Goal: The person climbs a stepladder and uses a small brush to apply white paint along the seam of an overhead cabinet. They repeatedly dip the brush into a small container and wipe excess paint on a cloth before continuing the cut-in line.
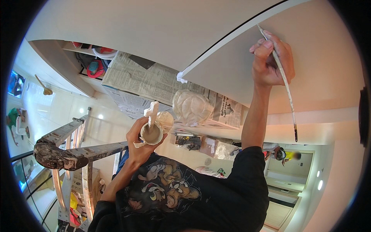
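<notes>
A thin, long-handled paintbrush (284,75) is pinched in my raised right hand (272,62). Its tip meets or nearly meets the pale edge strip (228,42) along a smooth beige panel (309,65); the dark end of its handle points down. Lower and to the left, my left hand (135,145) wraps round a small paint-crusted cup (151,134) with greyish paint inside. A white-caked stick or handle (152,112) rises from the cup's far rim. Beyond the cup is a crumpled, cream-coloured wrapped bundle (192,107).
Newspaper (141,79) covers a surface ahead, beside a shelf with assorted items (94,63). A paint-stained stepladder (96,152) stands close on my left. Boxes and tools (189,141) lie on the floor. Another person in yellow (291,155) is far off at the right.
</notes>
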Demonstrator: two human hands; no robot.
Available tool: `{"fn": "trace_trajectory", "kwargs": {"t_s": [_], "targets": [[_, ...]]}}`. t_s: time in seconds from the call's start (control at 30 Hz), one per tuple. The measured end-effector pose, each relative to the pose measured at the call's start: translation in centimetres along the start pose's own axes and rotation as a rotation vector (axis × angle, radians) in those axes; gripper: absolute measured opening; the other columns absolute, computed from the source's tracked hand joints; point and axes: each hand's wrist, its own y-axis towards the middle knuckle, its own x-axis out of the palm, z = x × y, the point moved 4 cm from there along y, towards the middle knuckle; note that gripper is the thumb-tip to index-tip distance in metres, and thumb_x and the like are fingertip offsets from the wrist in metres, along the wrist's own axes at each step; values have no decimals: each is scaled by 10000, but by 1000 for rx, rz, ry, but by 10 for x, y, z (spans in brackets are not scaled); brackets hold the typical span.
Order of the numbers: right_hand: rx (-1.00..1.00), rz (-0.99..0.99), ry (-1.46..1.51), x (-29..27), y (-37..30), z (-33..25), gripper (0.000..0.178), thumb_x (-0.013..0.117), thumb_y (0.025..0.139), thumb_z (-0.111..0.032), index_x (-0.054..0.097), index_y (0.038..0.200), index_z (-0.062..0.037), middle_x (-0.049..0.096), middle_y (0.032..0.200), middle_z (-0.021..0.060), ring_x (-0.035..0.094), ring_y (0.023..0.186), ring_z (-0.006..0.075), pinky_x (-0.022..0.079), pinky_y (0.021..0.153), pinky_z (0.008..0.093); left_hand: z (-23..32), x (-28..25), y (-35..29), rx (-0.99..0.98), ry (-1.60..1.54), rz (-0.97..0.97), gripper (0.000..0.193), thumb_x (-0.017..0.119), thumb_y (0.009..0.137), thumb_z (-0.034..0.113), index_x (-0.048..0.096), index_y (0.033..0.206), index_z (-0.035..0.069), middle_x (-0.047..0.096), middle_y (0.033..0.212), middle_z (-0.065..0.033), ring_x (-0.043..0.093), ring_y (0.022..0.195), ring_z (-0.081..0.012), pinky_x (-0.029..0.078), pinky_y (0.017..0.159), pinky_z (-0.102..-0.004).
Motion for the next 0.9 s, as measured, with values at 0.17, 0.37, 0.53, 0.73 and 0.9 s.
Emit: {"fn": "trace_trajectory", "kwargs": {"t_s": [0.17,0.37,0.53,0.73,0.9], "targets": [[-18,-4,-8,0,1,0,149,686,798,48,753,929,26,722,795,95,639,603,136,508,529,234,2,2,2,14,-19,4,615,942,689,120,621,1200,1,672,1096,-110,666,937,-185,544,758,-306],[-4,6,-47,0,1,-1,146,684,794,50,754,920,21,721,793,93,643,598,134,508,525,235,4,3,3,5,-17,-16,601,937,694,116,629,1197,0,675,1095,-109,671,947,-187,550,794,-315],[-16,-28,-36,0,1,-2,148,688,796,48,755,925,19,724,797,97,642,598,135,508,524,237,4,4,3,2,-23,-20,595,937,696,121,633,1195,7,678,1094,-104,672,944,-185,550,786,-313],[-31,-16,-60,0,1,-2,151,684,793,52,749,926,24,733,811,103,643,604,139,515,531,240,4,5,4,9,-17,-18,592,938,696,130,636,1193,17,680,1082,-97,670,936,-179,547,755,-305],[-9,-57,-59,0,2,-4,159,683,776,58,746,917,22,737,809,99,644,602,140,522,541,238,3,5,2,-5,-10,-17,598,941,691,129,635,1193,17,675,1066,-94,655,898,-172,531,720,-300]]}}
